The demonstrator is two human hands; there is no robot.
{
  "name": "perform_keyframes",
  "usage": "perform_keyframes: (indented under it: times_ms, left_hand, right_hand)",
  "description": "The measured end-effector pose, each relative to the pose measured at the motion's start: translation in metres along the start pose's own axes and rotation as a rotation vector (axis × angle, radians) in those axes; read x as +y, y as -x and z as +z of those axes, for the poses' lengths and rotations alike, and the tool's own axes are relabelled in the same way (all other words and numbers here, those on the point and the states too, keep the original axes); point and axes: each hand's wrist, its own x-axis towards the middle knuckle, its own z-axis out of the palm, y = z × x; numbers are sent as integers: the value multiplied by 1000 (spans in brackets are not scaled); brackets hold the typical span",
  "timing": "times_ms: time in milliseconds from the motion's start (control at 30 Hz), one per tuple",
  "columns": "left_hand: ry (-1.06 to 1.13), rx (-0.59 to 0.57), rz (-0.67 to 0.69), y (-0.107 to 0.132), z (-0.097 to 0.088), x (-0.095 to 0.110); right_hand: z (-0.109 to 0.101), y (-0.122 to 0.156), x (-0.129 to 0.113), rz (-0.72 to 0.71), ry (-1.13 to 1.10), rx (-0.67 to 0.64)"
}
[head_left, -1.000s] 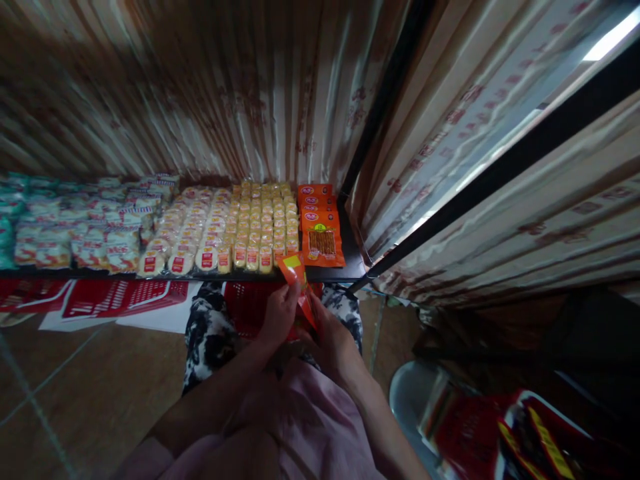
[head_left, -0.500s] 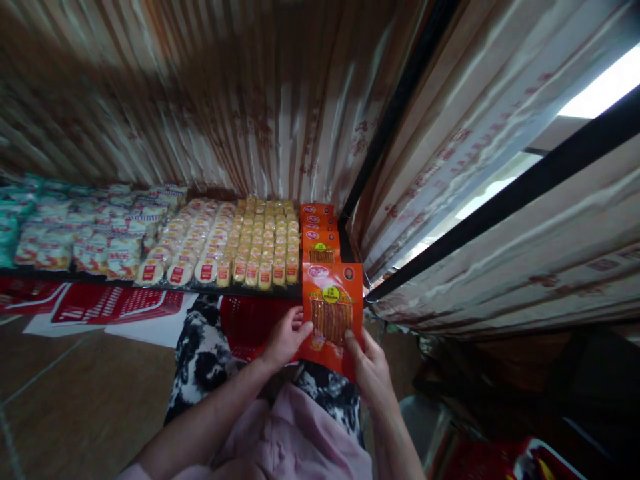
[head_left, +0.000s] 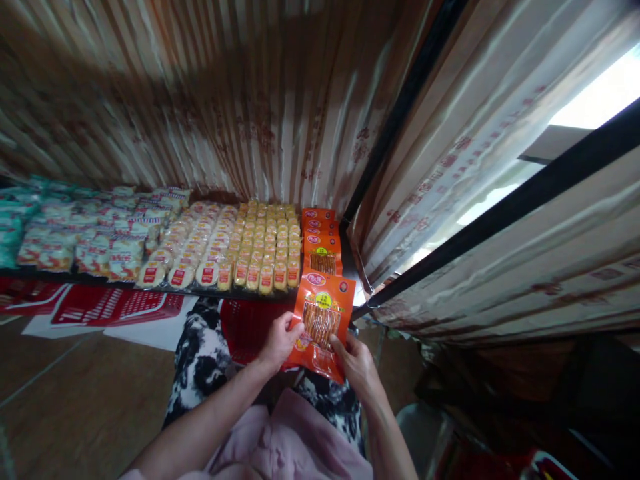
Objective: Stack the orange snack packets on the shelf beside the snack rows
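Note:
An orange snack packet [head_left: 323,323] with a clear window showing brown strips is held tilted over my lap, just in front of the shelf edge. My left hand [head_left: 281,341] grips its left side, thumb on the front. On its right side my right hand [head_left: 353,360] pinches the packet, thumb near the window. Behind it, a row of matching orange packets [head_left: 321,241] lies overlapped on the right end of the black shelf [head_left: 353,257]. Left of that row stand rows of small yellow wrapped cakes [head_left: 266,257].
Farther left are round white wrapped crackers [head_left: 183,270], white snack bags [head_left: 95,247] and green bags [head_left: 10,227]. Red baskets [head_left: 115,303] sit below the shelf. A pleated curtain [head_left: 225,100] hangs behind, and black bars [head_left: 500,200] cross at the right.
The packet in my hands has shifted slightly left and toward me, and its tilt has changed. Both hands moved with it and keep their hold.

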Motion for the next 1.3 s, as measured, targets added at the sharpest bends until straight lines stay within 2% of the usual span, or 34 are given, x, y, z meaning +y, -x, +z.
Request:
perform_keyframes:
  times_ms: [167,367,433,600,800,933,1067,1200,1300]
  left_hand:
    - [-48,38,-25,0,0,-2]
    - [105,53,-102,-6,0,3]
    - [87,57,-110,-8,0,5]
    - [-61,99,-54,-12,0,8]
    - [-78,-7,-45,-13,-1,13]
    - [-141,48,-6,-13,1,21]
    - [-217,116,2,-17,2,24]
    - [-268,130,46,-27,3,23]
    - [-288,130,79,-36,5,22]
  right_hand:
    - [0,-3,4,-38,60,31]
    - [0,2,3,2,-83,-69]
    - [0,3,2,25,-100,-72]
    - [0,0,-2,66,-138,-72]
    - [-5,-14,0,4,-52,54]
    - [-8,-21,7,6,-20,69]
    - [-7,-23,10,6,-94,38]
    - [-6,-23,10,33,-205,-68]
    - [-8,-25,11,6,-227,-72]
